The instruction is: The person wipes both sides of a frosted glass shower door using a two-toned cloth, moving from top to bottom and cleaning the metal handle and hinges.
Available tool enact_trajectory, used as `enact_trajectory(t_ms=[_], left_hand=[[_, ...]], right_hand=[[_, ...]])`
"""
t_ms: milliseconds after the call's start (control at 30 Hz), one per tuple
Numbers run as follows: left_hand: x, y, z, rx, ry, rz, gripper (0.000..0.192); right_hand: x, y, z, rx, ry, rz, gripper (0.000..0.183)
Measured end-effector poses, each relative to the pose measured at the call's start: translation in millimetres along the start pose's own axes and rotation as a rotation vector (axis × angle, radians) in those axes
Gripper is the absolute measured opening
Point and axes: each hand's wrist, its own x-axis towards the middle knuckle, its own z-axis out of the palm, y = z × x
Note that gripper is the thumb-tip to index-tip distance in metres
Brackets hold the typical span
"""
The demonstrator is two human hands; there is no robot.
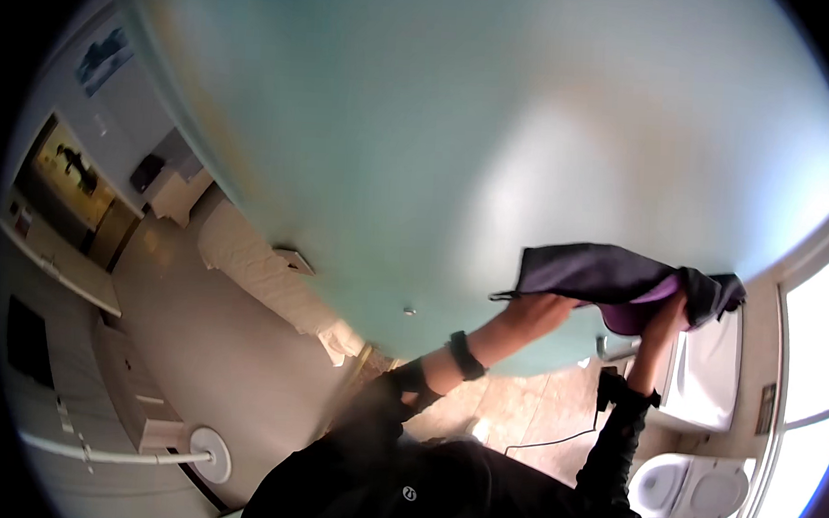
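Observation:
A dark cloth item with a purple lining (586, 268), perhaps a garment or bag, is held up in front of a large frosted glass panel (364, 151). My left hand (541, 315) grips its lower left edge. At its right part, my right hand (668, 311) has its fingers inside or behind the purple-lined fold, which hides them. Both wrists wear black bands, and a cable hangs near the right one. A thin strap or corner of the cloth sticks out at its left end.
A white basin (711, 373) and a toilet (691, 489) stand at the right beside a bright window (815, 329). Beyond the glass at left are a bed (266, 279), a wall-side desk (62, 265) and a white round-based stand (211, 454).

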Motion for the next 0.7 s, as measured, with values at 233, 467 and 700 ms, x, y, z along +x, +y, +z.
enact_trajectory(t_ms=[233,467,700], left_hand=[[-69.8,-81.3,-95.9,0.176,-0.036,-0.132,0.036],[-112.1,-144.2,-232.6,0.536,0.148,-0.336,0.032],[-182.0,-160.1,-232.0,0.282,0.264,-0.620,0.035]], right_hand=[[-116.7,-64.3,56.0,0.020,-0.332,-0.040,0.024],[-251.5,-123.8,193.7,-0.231,-0.800,-0.308,0.070],[-292.8,-147.1,220.7,0.155,-0.611,-0.247,0.066]])
